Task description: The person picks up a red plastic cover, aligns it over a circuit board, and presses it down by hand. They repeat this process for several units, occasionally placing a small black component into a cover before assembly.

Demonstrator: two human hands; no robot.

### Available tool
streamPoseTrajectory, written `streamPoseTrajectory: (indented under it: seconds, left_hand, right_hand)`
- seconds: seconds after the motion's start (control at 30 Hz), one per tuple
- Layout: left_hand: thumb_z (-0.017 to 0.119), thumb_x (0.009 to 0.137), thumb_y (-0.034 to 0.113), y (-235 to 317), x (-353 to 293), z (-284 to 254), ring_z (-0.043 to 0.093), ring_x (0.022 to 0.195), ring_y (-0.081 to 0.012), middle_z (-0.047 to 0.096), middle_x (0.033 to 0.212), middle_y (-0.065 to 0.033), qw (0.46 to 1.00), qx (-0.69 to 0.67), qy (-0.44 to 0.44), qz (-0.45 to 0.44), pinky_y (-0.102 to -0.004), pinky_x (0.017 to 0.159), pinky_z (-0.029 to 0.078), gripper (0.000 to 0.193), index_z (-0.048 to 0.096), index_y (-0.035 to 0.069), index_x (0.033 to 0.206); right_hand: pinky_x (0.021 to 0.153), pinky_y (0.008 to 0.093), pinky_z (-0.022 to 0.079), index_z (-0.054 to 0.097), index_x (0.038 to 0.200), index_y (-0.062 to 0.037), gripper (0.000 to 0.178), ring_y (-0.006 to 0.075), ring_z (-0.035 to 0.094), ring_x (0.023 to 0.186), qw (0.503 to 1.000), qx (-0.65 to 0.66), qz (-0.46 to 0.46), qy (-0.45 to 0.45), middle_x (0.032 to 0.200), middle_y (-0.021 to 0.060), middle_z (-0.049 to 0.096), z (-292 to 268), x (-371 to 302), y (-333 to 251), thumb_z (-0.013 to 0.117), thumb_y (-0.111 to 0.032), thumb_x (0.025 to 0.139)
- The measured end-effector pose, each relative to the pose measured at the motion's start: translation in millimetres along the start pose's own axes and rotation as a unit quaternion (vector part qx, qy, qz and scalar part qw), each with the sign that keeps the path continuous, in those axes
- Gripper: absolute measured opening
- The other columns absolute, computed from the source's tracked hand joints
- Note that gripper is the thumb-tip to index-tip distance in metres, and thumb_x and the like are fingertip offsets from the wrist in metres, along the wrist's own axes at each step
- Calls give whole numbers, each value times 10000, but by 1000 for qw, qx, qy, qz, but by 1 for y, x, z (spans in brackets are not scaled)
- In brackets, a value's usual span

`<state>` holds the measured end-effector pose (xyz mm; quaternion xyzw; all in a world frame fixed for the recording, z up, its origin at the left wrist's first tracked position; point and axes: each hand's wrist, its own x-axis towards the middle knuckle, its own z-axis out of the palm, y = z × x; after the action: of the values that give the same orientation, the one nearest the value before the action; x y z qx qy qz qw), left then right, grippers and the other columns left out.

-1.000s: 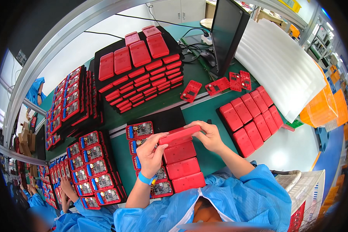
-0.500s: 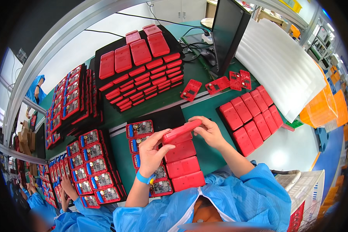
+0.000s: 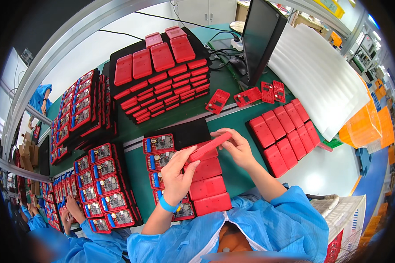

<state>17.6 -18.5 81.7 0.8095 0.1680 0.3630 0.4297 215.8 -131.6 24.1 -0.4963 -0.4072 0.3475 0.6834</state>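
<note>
Between my two hands a closed-looking red plastic case (image 3: 210, 147) is held up, tilted so that its narrow side shows and its right end is higher. My left hand (image 3: 176, 175), with a blue wristband, grips the lower left end between thumb and fingers. At the upper right end, the thumb and fingers of my right hand (image 3: 238, 149) pinch the case. Beneath it lies a column of red case shells (image 3: 210, 185), smooth side up. Left of these runs a column of open red cases with circuit boards (image 3: 160, 143) and blue parts, partly hidden by my left hand.
Stacked black trays of red shells (image 3: 164, 83) stand at the back. More trays of open cases (image 3: 107, 184) fill the left, where a co-worker's hands (image 3: 72, 210) reach in. A tray of red shells (image 3: 285, 136), a monitor (image 3: 263, 41) and white foam sheets (image 3: 316, 74) are right.
The red case has tilted more steeply, its right end rising as my right hand moved up slightly. My left hand has shifted a little to the right. The co-worker's hands have moved slightly left.
</note>
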Motion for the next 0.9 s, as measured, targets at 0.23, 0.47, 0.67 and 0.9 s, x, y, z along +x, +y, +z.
streamPoseTrajectory:
  seconds: [0.23, 0.47, 0.67, 0.9]
  left_hand:
    - [643, 911, -34, -10, -7, 3, 658, 1028, -191, 695, 1122, -150, 977, -201, 46, -60, -305, 923, 518, 317, 631, -47, 1228]
    - [631, 935, -19, -13, -17, 0, 646, 1054, -176, 690, 1143, -130, 963, -254, 33, -81, -304, 942, 509, 303, 619, -60, 1235]
    - [631, 946, 0, -16, -19, -4, 641, 1026, -149, 690, 1138, -105, 950, -289, 35, -113, -292, 922, 509, 309, 622, -57, 1250]
    - [638, 939, -6, -11, -16, -5, 642, 1016, -144, 691, 1104, -90, 948, -290, 21, -127, -288, 907, 518, 303, 631, -63, 1237]
  right_hand:
    - [964, 336, 494, 504, 1359, -23, 441, 211, 624, 1148, 982, -166, -85, 3, 1246, 135, 660, 10, -7, -26, 643, -137, 957]
    - [760, 371, 526, 600, 1289, -94, 611, 288, 639, 916, 897, -293, -332, 13, 1130, 127, 642, 23, 1, -34, 833, -34, 727]
    - [628, 322, 512, 703, 1150, -142, 426, 234, 613, 788, 897, -330, -292, -40, 995, 90, 585, 23, -2, -48, 803, -15, 757]
    - [674, 334, 509, 682, 1171, -113, 422, 251, 606, 849, 915, -308, -254, -61, 1032, 114, 570, 18, -2, -40, 775, 12, 779]
